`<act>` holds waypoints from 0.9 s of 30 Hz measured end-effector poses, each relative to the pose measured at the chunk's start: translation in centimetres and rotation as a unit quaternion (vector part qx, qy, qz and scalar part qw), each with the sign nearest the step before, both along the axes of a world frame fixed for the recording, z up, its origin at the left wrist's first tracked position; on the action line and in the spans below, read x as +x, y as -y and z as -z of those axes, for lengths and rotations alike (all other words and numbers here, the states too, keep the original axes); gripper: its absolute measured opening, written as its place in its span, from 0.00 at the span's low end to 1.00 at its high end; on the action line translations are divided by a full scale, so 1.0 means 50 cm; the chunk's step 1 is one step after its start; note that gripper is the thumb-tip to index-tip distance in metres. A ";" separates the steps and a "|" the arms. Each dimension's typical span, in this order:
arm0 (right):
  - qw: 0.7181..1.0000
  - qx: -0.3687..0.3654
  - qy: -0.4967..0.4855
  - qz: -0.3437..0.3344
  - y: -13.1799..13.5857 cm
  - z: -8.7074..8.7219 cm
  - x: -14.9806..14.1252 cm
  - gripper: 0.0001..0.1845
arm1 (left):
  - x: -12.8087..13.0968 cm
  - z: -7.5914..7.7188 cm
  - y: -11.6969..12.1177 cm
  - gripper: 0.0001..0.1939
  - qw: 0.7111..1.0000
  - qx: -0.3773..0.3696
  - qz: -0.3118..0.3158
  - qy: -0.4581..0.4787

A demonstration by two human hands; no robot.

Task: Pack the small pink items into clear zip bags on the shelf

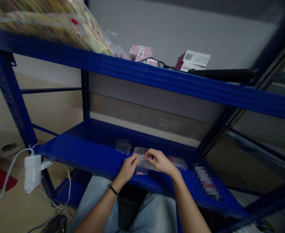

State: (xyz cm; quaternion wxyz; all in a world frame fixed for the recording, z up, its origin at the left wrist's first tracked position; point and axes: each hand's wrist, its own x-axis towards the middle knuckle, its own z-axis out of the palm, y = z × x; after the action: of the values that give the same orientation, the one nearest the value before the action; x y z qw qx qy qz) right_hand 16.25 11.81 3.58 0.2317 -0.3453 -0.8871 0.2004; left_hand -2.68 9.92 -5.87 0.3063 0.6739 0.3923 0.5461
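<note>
Both of my hands work over the lower shelf of a blue metal rack (pixel 89 152). My left hand (pixel 129 170) and my right hand (pixel 159 161) pinch the top of a small transparent plastic bag (pixel 142 158) from either side. Small pink pieces (pixel 139 173) show at the bottom of the bag. Another transparent bag (pixel 123 146) lies just beyond my left hand. A third bag (pixel 178 162), with pinkish contents, lies to the right of my right hand. Farther right on the shelf is a pixelated, blurred item (pixel 207 183).
The upper shelf (pixel 142 72) holds a plastic-wrapped package (pixel 47 27), pink boxes (pixel 141 53), a white-and-red box (pixel 193 60), a black cable, and a black handle (pixel 222 75). A white power adapter (pixel 32 173) hangs at the lower shelf's left end. My jeans-covered legs sit below.
</note>
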 end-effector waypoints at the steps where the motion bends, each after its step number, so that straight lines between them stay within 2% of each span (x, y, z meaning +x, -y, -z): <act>1: 1.000 -0.023 -0.011 0.008 0.002 0.000 0.001 0.04 | -0.001 -0.003 0.000 0.18 1.000 -0.002 0.002 0.007; 6: 0.989 -0.086 -0.105 0.067 0.023 0.020 0.005 0.11 | -0.027 -0.037 0.009 0.16 0.999 0.034 0.018 -0.026; 11: 0.972 -0.149 -0.161 0.086 0.066 0.069 0.000 0.17 | -0.073 -0.065 0.046 0.13 0.990 0.066 0.055 -0.111; 17: 0.972 -0.130 -0.179 0.073 0.132 0.116 -0.036 0.15 | -0.108 -0.034 0.105 0.14 0.983 0.045 0.075 -0.161; 20: 0.978 -0.131 -0.159 0.041 0.150 0.121 -0.053 0.13 | -0.115 -0.022 0.119 0.14 0.982 0.033 0.078 -0.166; 24: 0.983 -0.114 -0.140 0.029 0.157 0.121 -0.065 0.14 | -0.114 -0.024 0.125 0.13 0.975 0.029 0.123 -0.184; 27: 0.986 -0.107 -0.128 0.019 0.161 0.120 -0.067 0.14 | -0.110 -0.026 0.130 0.15 0.971 0.040 0.125 -0.202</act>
State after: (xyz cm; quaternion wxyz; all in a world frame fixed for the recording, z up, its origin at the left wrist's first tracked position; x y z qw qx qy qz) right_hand 12.92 3.75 -2.42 0.3088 -0.3568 -0.8166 0.3324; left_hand -8.20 3.44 -4.57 0.2591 0.8257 0.3361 0.3716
